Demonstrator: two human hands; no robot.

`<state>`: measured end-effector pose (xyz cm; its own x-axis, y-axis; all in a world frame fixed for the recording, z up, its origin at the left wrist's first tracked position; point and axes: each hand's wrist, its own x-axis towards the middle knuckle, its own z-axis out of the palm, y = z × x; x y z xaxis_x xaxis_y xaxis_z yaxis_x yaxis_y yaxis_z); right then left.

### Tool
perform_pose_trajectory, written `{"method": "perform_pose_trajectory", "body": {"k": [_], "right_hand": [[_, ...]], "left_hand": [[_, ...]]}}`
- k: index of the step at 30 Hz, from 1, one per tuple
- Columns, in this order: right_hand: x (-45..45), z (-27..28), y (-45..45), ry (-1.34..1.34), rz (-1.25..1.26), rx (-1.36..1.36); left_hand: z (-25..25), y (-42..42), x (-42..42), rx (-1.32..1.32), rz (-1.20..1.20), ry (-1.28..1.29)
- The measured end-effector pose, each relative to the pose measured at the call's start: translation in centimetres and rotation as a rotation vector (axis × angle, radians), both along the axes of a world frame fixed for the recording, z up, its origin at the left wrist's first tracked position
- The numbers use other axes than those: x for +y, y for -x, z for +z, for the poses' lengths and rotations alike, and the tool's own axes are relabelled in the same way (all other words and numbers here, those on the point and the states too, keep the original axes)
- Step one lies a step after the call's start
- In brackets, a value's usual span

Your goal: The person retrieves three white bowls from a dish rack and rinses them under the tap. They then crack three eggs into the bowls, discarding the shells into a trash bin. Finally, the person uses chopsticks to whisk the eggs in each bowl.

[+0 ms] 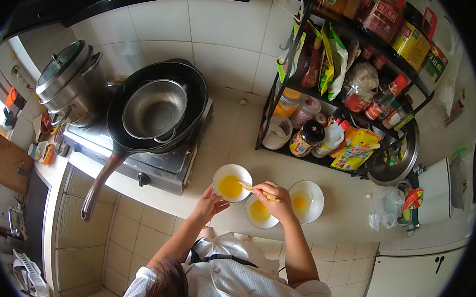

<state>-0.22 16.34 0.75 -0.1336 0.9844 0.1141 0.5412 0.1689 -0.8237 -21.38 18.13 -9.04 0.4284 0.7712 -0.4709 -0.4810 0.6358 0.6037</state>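
Note:
My left hand (210, 203) holds a white bowl (239, 170) of yellow egg by its lower left rim. Wooden chopsticks (275, 198) are gripped in my right hand (274, 196), and their tips reach into the egg in that bowl. Partly beneath my right hand, a second white bowl (253, 221) contains egg with a yellow-orange yolk. A third white bowl (316, 195), just right of my right hand, also has egg with a yolk in it.
A black wok (119, 134) with a metal strainer (153, 109) in it sits on the gas stove (179, 161) at left, its handle jutting over the counter edge. Steel pots (80, 100) stand behind. A black rack (259, 137) of jars, bottles and packets stands at the back right. Plastic bags (387, 204) lie farther right.

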Motion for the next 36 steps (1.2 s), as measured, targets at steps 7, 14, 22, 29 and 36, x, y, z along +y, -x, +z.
{"method": "perform_pose_trajectory", "body": {"k": [7,14,22,29,36], "right_hand": [[0.2,-0.5,0.0,-0.007,-0.034,-0.029],[0.4,0.5,1.1,-0.085,0.166,-0.054],[1.2,0.6,1.2,-0.128,0.114,-0.178],[1.0,0.1,1.6,-0.208,0.045,-0.116],[1.5,-0.2,0.7,-0.089,-0.024,-0.103]], "left_hand": [[0.2,0.1,0.1,-0.003,0.011,0.027],[0.0,0.1,0.1,-0.004,-0.011,-0.011],[0.5,0.1,0.0,-0.014,0.006,-0.003],[0.2,0.2,0.2,-0.029,-0.004,-0.022],[0.1,0.3,0.2,-0.006,-0.014,-0.019]]}}
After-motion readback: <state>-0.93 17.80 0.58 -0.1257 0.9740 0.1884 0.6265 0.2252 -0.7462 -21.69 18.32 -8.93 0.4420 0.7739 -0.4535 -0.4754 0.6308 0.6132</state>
